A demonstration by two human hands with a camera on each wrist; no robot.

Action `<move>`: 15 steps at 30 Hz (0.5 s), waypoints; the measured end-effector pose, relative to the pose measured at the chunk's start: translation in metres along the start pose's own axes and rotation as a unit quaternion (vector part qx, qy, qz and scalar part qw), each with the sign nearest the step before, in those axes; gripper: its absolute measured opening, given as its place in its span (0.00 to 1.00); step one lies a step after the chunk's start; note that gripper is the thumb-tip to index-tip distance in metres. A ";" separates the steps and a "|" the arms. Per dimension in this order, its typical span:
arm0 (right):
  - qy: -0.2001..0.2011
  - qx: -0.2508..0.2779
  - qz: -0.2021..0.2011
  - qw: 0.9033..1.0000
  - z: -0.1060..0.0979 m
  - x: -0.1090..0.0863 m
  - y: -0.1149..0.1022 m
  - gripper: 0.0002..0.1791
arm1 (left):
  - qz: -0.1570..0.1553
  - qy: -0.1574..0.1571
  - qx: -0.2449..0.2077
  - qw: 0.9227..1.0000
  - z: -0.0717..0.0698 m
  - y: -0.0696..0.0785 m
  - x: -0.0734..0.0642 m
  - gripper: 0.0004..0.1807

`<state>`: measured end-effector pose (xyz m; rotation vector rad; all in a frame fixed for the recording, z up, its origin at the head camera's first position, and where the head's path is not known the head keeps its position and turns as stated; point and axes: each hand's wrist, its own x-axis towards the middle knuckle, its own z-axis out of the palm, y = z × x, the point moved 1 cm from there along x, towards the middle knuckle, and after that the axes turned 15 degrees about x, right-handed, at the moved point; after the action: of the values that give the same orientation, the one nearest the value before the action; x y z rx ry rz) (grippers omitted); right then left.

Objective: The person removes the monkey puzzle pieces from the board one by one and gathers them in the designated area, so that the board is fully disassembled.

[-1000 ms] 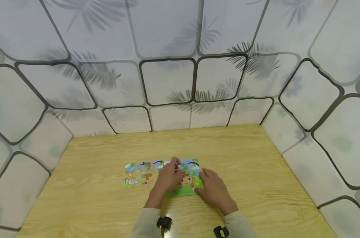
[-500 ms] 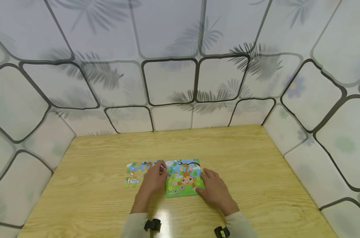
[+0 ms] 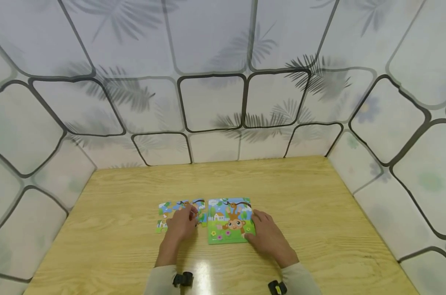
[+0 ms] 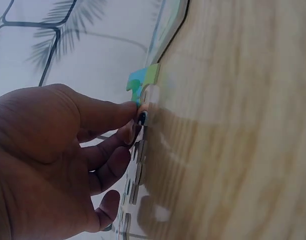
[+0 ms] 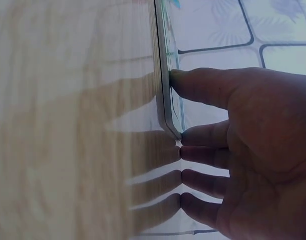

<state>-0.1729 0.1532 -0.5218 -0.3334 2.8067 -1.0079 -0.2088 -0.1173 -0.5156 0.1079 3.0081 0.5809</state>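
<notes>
In the head view, a square puzzle board [image 3: 228,229] with a monkey picture lies on the table. Loose puzzle pieces [image 3: 164,206] in matching colours are laid out to its left. My left hand [image 3: 181,223] is over these pieces and hides several of them. Between its thumb and index finger, in the left wrist view, it pinches a small puzzle piece [image 4: 143,119] with a dark eye on it, low by the tabletop. My right hand [image 3: 268,235] rests at the board's right edge, thumb on its border, fingers extended with tips on the table beyond the corner.
The wooden table [image 3: 281,180] runs back to a patterned cloth wall [image 3: 211,102], with more of the same cloth at both sides. A blue-and-green puzzle piece [image 3: 203,220] lies between my left hand and the board. Black camera straps [image 3: 182,279] circle both wrists.
My left hand has moved left from over the board to the loose pieces, uncovering the board's whole picture. The right hand has stayed at the board's right edge.
</notes>
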 end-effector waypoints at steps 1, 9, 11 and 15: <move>0.000 0.001 -0.001 1.000 0.000 0.000 0.000 0.38 | -0.002 0.002 0.000 1.000 0.001 0.000 0.000 0.10; 0.003 -0.001 -0.007 1.000 0.001 0.000 0.001 0.37 | -0.006 0.015 0.037 0.999 0.004 0.000 0.000 0.09; 0.004 -0.002 -0.008 1.000 0.000 0.000 0.000 0.37 | 0.000 0.025 0.033 0.999 0.004 0.001 -0.001 0.10; 0.007 0.001 -0.007 1.000 0.000 0.000 0.000 0.37 | 0.031 0.037 0.011 0.999 0.007 0.007 -0.001 0.10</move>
<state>-0.1727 0.1531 -0.5215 -0.3476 2.8190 -1.0186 -0.2068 -0.1088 -0.5192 0.1861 3.0937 0.5685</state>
